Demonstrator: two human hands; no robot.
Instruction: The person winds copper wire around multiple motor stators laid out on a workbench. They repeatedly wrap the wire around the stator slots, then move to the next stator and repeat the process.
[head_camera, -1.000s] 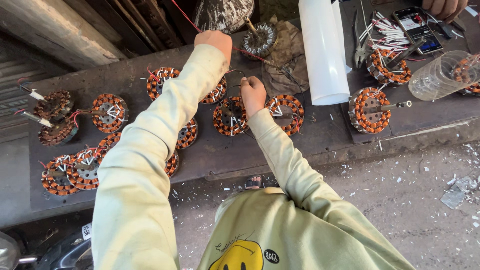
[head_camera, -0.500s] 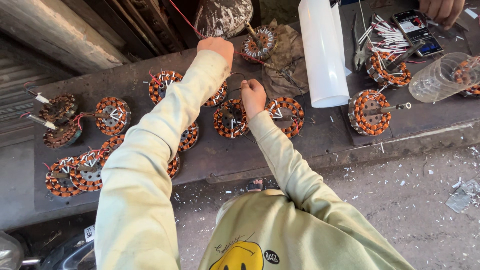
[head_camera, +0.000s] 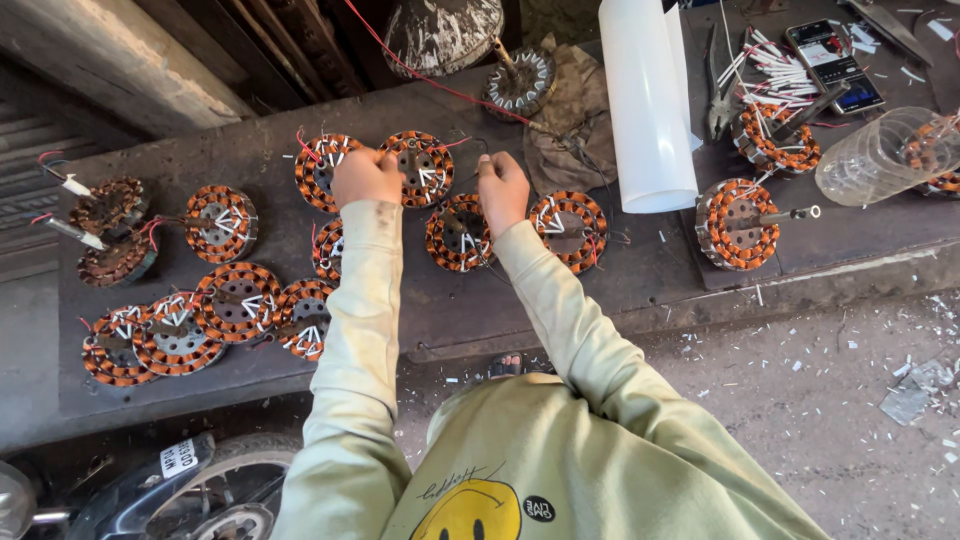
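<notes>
A person in a pale yellow-green sweatshirt leans over a dark workbench (head_camera: 640, 270), both arms stretched forward. The left hand (head_camera: 365, 177) is curled into a loose fist, fingers closed; whether anything is pinched inside I cannot tell. Its knuckles sit between two copper-wound fan stators: one (head_camera: 318, 165) just to the left of the fingers, the other (head_camera: 425, 165) just to the right, its edge touching or nearly touching the hand. The right hand (head_camera: 502, 188) is also closed, fingertips bunched narrow as if nipping a thin wire (too fine to make out). Directly below those fingers lies another stator (head_camera: 458, 235), and just right of the wrist a fourth (head_camera: 570, 228).

Further left of the left hand, well apart, a cluster of stators (head_camera: 200, 325) overlaps near the bench's near edge. Beyond the right fingers lies a crumpled brown rag (head_camera: 575, 140), and to its right a white plastic roll (head_camera: 645, 100) stands upright. Right of that, a stator on a shaft (head_camera: 738, 222), a clear plastic jar (head_camera: 885, 155) on its side, and a phone (head_camera: 835, 62).
</notes>
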